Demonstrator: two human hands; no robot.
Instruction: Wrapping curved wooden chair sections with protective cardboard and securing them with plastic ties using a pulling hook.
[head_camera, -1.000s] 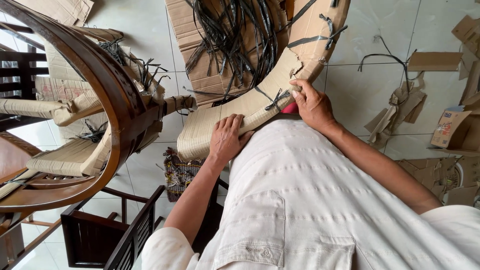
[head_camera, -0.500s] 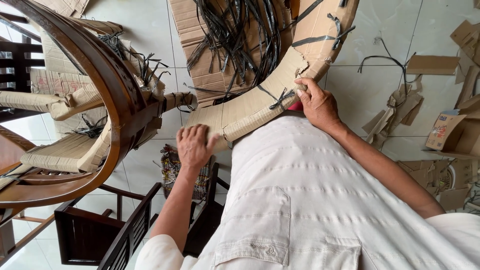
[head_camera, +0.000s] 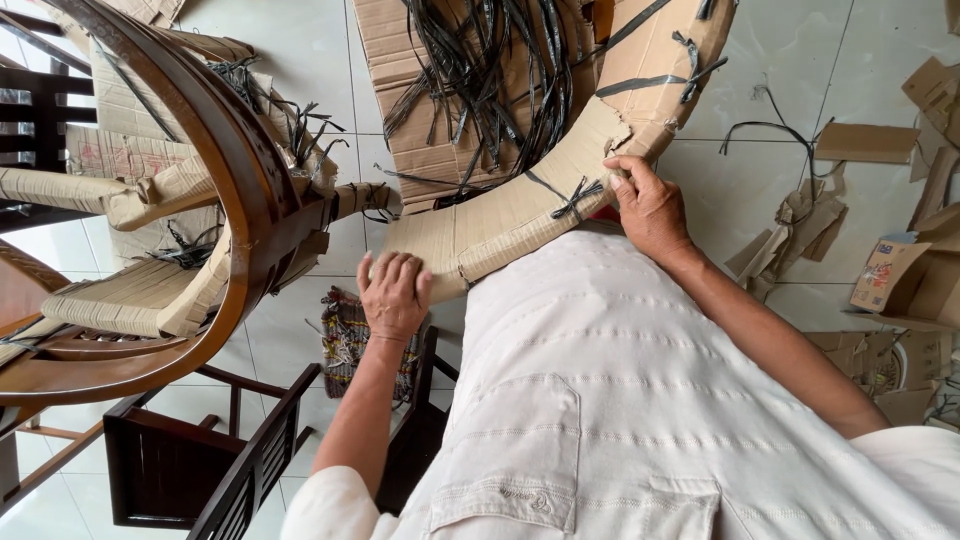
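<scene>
The left hand (head_camera: 393, 293) lies palm down with fingers together, curled over the lower end of a long, curved piece wrapped in brown corrugated cardboard (head_camera: 520, 215), which arcs from just in front of the person's cream shirt (head_camera: 620, 400) up toward the top right. The right hand (head_camera: 652, 207) grips the same wrapped piece further along, fingers closed on its edge just beside a knotted black plastic strap (head_camera: 572, 196). A bundle of loose black straps (head_camera: 480, 70) lies on flat cardboard behind it. To the left stands a dark brown curved wooden chair frame (head_camera: 215, 170), partly wrapped in cardboard. Torn cardboard scraps (head_camera: 800, 220) litter the pale tiled floor (head_camera: 740, 100) on the right.
</scene>
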